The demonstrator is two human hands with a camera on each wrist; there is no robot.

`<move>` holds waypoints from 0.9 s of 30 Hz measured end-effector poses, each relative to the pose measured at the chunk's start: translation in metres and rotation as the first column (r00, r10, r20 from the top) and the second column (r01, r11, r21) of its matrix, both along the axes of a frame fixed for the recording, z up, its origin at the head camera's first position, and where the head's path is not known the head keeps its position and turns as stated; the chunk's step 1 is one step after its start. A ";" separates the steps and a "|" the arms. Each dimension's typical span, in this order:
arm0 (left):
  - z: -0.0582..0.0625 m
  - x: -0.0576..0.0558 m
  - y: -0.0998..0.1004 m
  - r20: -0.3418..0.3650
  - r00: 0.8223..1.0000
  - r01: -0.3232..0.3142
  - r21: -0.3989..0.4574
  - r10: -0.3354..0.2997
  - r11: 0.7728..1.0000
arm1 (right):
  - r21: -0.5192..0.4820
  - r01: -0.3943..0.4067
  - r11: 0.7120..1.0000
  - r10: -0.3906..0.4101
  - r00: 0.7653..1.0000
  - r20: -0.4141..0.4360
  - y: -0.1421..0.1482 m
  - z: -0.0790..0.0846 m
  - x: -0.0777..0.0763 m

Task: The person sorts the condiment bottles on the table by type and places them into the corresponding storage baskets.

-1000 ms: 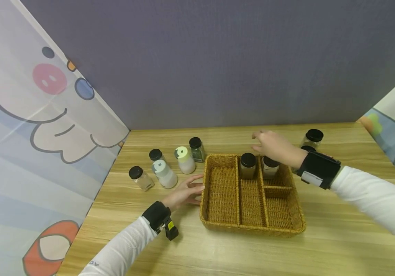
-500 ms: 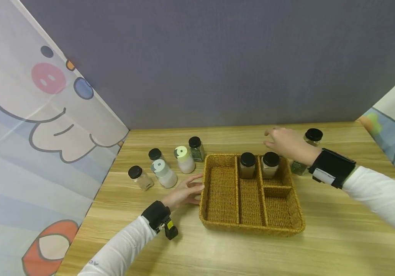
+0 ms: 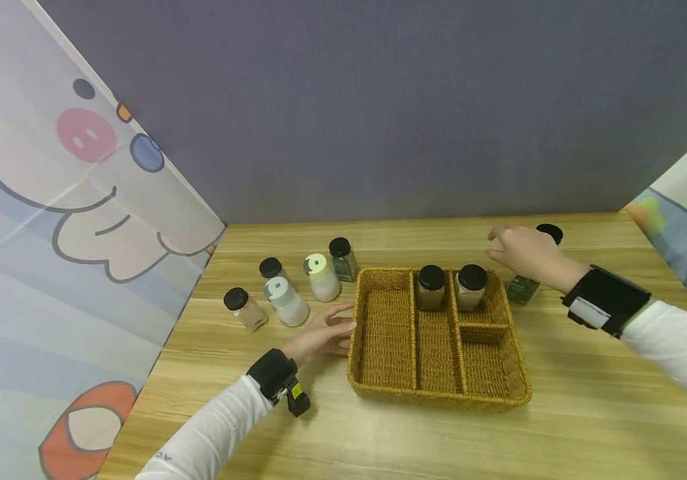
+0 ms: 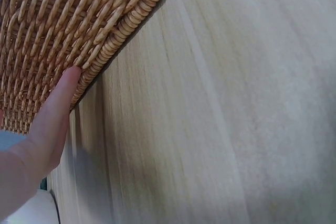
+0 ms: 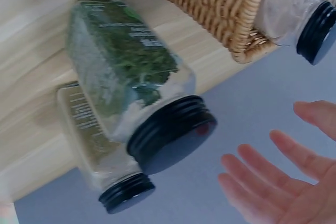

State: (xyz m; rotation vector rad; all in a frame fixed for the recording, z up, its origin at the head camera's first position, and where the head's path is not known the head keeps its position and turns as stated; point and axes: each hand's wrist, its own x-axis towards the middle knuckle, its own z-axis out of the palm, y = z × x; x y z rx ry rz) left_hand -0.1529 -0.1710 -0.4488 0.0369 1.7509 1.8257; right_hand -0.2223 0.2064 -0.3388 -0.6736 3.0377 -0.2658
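Observation:
My left hand (image 3: 319, 337) rests against the left side of a divided wicker basket (image 3: 385, 337). In the left wrist view a straight finger (image 4: 55, 103) touches the weave (image 4: 47, 30) low on the wall. Empty and spread, my right hand (image 3: 526, 252) hovers past the basket's back right corner, over a jar of green herbs (image 3: 523, 290) whose lid it hides from the head. The right wrist view shows its black lid (image 5: 173, 135) just beyond the fingers (image 5: 257, 166). A second jar with tan contents (image 5: 86, 124) stands behind it, its black lid (image 3: 550, 232) partly covered by the hand.
Inside the basket, one black-lidded jar (image 3: 432, 280) stands in the middle compartment and another (image 3: 471, 280) in the back right one. Left of it are a yellow-topped bottle (image 3: 322, 277), a pale-topped bottle (image 3: 286, 303) and several black-lidded jars (image 3: 246, 310). A grey panel (image 3: 379, 113) bounds the back.
My right hand has moved rightward from above the basket's back edge to over the herb jar, uncovering the jar in the back right compartment. The left hand and basket have stayed put.

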 end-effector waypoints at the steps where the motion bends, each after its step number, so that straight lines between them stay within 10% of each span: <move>1: 0.000 0.000 0.000 0.000 1.000 0.001 0.001 -0.001 1.000 | 0.001 0.002 1.000 -0.002 1.000 0.000 0.002 -0.001 0.000; 27: 0.002 0.001 0.001 -0.009 1.000 0.015 0.018 -0.015 1.000 | -0.016 0.036 0.999 -0.034 0.995 0.097 0.035 -0.025 0.007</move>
